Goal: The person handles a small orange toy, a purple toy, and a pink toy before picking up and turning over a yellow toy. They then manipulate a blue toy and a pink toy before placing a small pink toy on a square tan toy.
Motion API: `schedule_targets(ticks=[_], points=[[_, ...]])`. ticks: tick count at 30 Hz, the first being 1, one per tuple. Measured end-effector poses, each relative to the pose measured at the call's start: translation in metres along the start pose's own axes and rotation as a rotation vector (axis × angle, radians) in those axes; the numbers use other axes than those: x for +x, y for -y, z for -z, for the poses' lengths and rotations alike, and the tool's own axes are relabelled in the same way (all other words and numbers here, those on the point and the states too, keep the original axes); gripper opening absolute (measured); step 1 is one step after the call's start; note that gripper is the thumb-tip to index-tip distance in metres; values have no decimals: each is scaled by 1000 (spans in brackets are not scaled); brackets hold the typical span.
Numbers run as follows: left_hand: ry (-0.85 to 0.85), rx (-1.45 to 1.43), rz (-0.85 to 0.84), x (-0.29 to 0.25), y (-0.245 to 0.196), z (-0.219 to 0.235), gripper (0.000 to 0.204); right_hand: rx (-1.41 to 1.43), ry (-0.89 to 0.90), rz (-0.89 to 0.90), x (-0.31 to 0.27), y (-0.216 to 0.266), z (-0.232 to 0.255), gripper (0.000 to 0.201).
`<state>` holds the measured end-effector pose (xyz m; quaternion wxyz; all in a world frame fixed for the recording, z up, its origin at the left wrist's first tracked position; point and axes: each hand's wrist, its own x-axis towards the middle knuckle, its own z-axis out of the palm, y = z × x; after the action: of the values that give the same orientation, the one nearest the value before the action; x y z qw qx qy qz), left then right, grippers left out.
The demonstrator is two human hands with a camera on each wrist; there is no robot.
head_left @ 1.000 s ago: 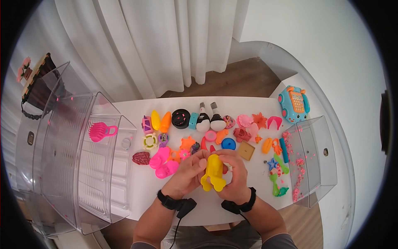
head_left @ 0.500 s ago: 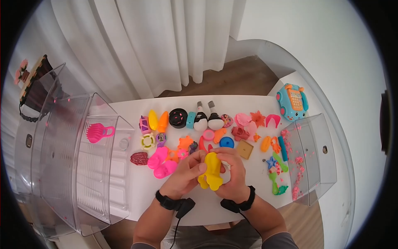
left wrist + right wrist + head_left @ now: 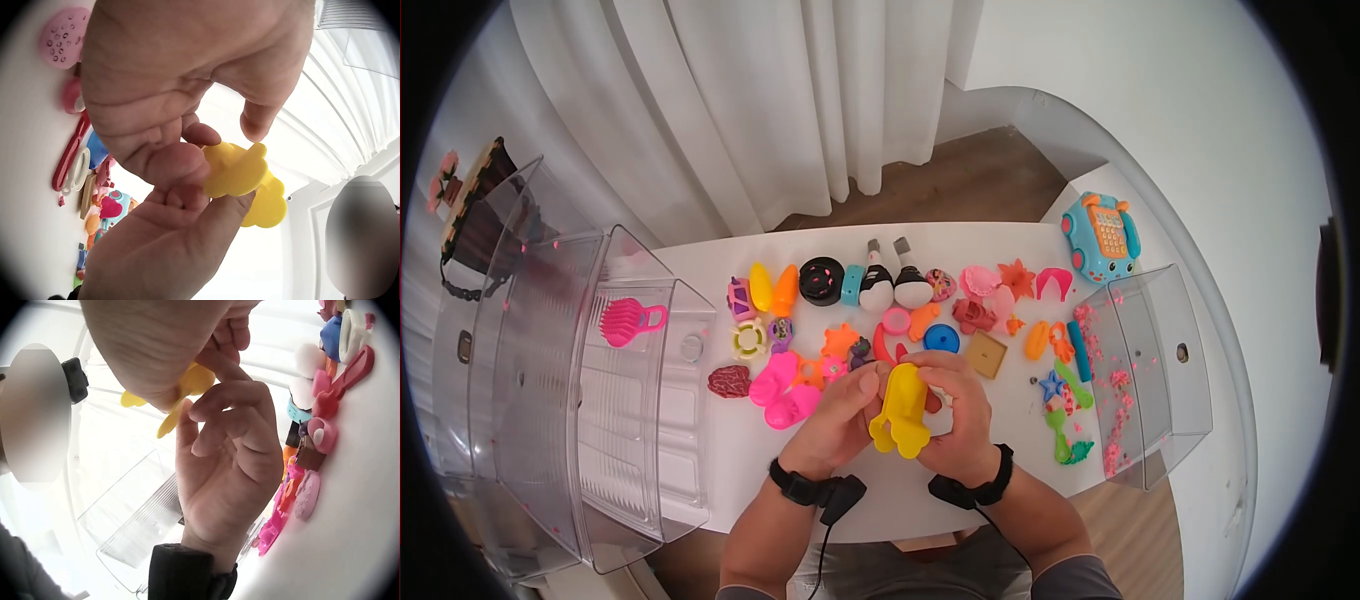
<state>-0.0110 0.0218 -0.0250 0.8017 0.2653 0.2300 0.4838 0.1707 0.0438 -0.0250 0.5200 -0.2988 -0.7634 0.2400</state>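
In front of my body both hands hold a yellow plastic toy piece (image 3: 903, 410), rounded on top with scalloped, cloud-shaped lobes at its lower end. My right hand (image 3: 957, 420) grips it from the right; in the left wrist view the right thumb (image 3: 228, 212) presses against a lobe. On the other side my left hand (image 3: 830, 420) has its curled fingers at the piece, and its thumb (image 3: 255, 122) lies close by the top lobe. Much of the piece is hidden behind the fingers in both wrist views.
Beyond the hands, small toys cover the white table (image 3: 860, 500), among them pink shoes (image 3: 792, 407), a blue disc (image 3: 941, 338) and a tan square tray (image 3: 986, 355). Clear bins stand left (image 3: 625, 400) and right (image 3: 1150, 370); the left one holds a pink brush (image 3: 628, 322). A toy phone (image 3: 1102, 238) sits back right.
The yellow toy piece has tilted slightly between the hands, which keep hold of it. The head view has shifted a little, so the table and toys appear higher and further left.
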Motion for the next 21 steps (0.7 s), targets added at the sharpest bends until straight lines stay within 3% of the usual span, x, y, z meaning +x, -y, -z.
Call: schedule_targets(ticks=[10,13,15,19,21], points=[[82,8,-1,2,2,7,51,-2,-6,21,0,0,-1,69],[41,60,-1,0,4,8,65,8,-13,5,-1,0,-2,68],[24,-43,7,-1,2,4,41,4,-8,7,-1,0,-2,68],[-12,-40,-20,0,4,7,34,-12,22,14,1,2,-1,68],[-100,36,-111,1,5,8,30,-40,48,-2,5,5,0,71]])
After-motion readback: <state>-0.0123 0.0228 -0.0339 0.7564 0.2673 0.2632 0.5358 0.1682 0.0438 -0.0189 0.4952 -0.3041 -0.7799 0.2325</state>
